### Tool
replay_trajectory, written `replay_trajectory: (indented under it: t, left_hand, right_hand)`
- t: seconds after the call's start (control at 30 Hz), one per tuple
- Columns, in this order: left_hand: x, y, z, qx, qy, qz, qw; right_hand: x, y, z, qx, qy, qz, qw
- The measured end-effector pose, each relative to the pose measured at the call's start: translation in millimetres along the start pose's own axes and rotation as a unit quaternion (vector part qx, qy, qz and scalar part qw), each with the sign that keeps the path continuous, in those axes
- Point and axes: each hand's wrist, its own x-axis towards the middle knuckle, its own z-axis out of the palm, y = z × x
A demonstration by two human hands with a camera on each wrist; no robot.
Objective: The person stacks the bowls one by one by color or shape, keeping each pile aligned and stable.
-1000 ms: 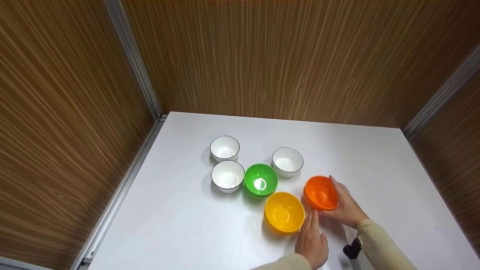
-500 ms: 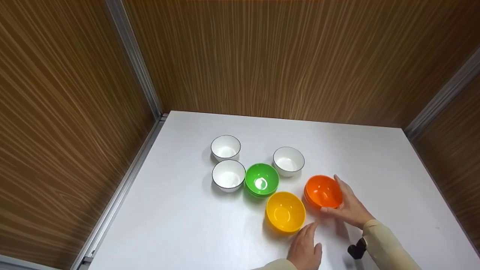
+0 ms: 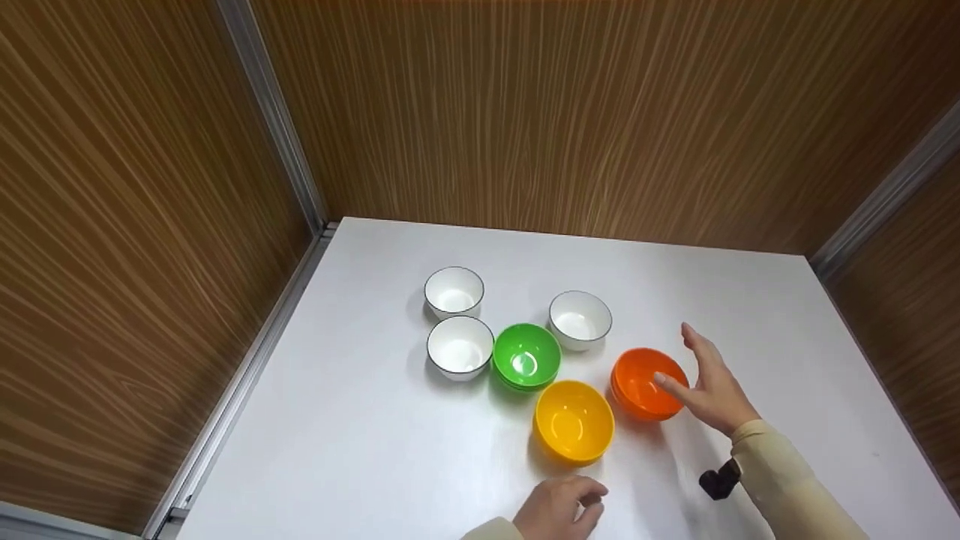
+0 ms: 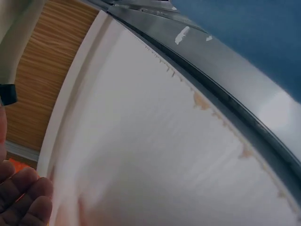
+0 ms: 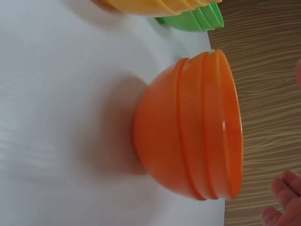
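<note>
A nested stack of orange bowls [image 5: 188,127] stands upright on the white table; in the head view its top orange bowl [image 3: 639,397] lies right of center. My right hand [image 3: 712,386] hovers beside and above its right rim, thumb and fingers spread wide, holding nothing. Left of that stack sit the yellow bowls [image 3: 574,421], nested as the right wrist view shows. My left hand [image 3: 559,508] is in front of them near the table's front, fingers loosely bent and nothing held. Its curled fingers [image 4: 28,190] also appear in the left wrist view.
Nested green bowls [image 3: 526,356] touch or nearly touch the yellow ones. White dark-rimmed bowls stand at the near left [image 3: 460,346], far left [image 3: 454,291] and back right [image 3: 580,320]. Wood-grain panels [image 3: 562,112] enclose the white table [image 3: 337,390] on its back and sides.
My right hand has let go of the orange bowls and lifted off to the right, fingers spreading. My left hand has drawn back left and toward the front, away from the yellow bowls.
</note>
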Motion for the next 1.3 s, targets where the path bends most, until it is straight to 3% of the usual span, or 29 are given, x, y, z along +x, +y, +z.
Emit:
replay_trajectory:
  t: [0.17,0.3,0.43,0.53,0.67,0.77,0.87,0.93,1.0,1.1,1.3]
  left_hand:
    - [-18.1,-16.7,-18.2,0.028,0.056,0.056,0.9965]
    - [-30.1,-32.8,-36.8,0.053,0.122,0.093,0.9867]
    - [-35.5,-46.4,-59.5,0.065,0.202,0.076,0.9742]
    - [-36.0,-54.4,-77.2,0.07,0.264,0.059,0.9602]
    - [-31.4,-64.9,-100.4,0.089,0.346,0.062,0.9318]
    - [-25.2,-71.6,-115.6,0.111,0.415,0.06,0.9009]
    - [-17.5,-76.4,-128.2,0.125,0.471,0.037,0.8725]
    - [-11.5,-79.3,-135.0,0.127,0.492,0.015,0.8611]
    - [-5.3,-82.5,-140.6,0.122,0.502,-0.006,0.8561]
    - [4.0,-88.9,-146.5,0.107,0.505,-0.031,0.8557]
    - [26.7,-103.3,-150.0,0.062,0.493,-0.058,0.8657]
  right_hand:
    - [5.5,-8.4,-1.0,0.001,0.0,-0.007,1.0]
    - [12.5,-16.1,-1.7,-0.007,-0.004,-0.016,0.9998]
    - [21.3,-24.4,-5.6,-0.009,-0.012,-0.015,0.9998]
    - [29.2,-29.7,-8.3,-0.014,-0.022,-0.013,0.9996]
    - [37.9,-34.7,-10.7,-0.028,-0.031,-0.008,0.9991]
    - [42.3,-37.6,-10.8,-0.035,-0.041,0.001,0.9986]
    - [47.6,-41.5,-9.7,-0.043,-0.052,0.008,0.9977]
    - [52.5,-44.4,-8.7,-0.05,-0.059,0.012,0.9969]
    - [57.8,-47.9,-7.4,-0.06,-0.066,0.013,0.996]
    - [66.7,-53.0,-4.2,-0.074,-0.075,0.013,0.9943]
    - [83.6,-61.1,6.9,-0.098,-0.086,-0.002,0.9915]
